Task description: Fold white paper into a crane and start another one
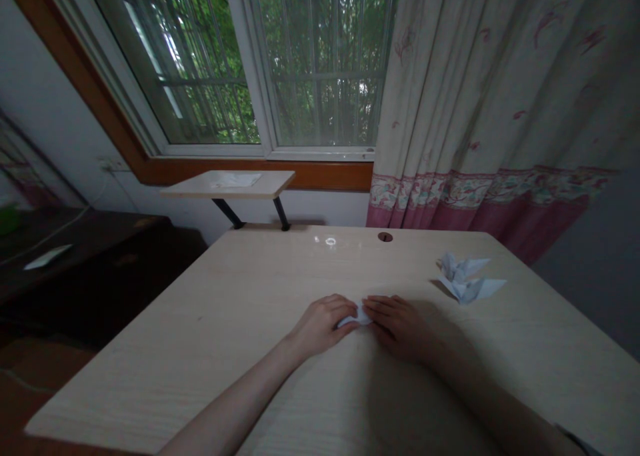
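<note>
Left hand [323,324] and right hand [403,328] pinch white paper [361,316] between their fingers [343,304], apparently steadying it on the counter [250,289].

Bare forearms [253,393], dark sleeve edge [576,439]

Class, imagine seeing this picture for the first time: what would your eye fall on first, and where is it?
Probably the two bare hands, left hand and right hand, meeting at a small piece of white paper near the middle of the pale desk. Next come the folded paper shapes toward the desk's far right, and the bright green foliage behind the barred window at the top.
</note>
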